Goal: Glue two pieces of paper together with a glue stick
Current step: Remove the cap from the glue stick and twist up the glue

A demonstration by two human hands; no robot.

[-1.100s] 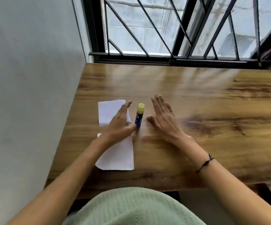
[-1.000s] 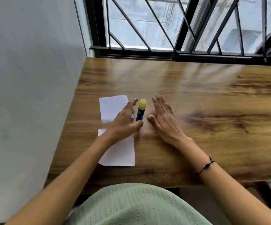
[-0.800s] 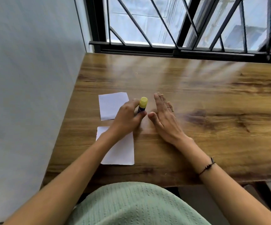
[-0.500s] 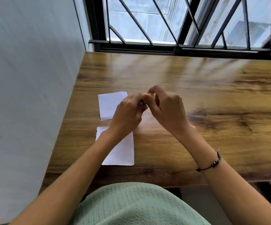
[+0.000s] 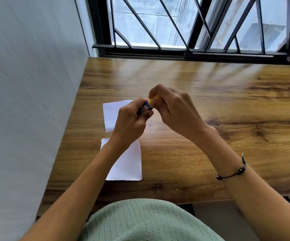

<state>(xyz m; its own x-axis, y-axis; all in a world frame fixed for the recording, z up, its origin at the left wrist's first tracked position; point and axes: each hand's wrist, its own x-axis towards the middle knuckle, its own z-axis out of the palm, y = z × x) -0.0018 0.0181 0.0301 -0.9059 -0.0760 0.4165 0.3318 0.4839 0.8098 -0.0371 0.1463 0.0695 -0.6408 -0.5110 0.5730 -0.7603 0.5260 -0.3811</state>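
At my wood-grain table under a black-barred window, two flat white rectangular paper pieces lie near the left edge: the nearer paper under my left forearm, the farther paper beyond it. My left hand is clamped around the blue glue stick, lifted off the table since a second ago; my right hand, flat then, now pinches its yellow cap. The label's lettering is too small to read.
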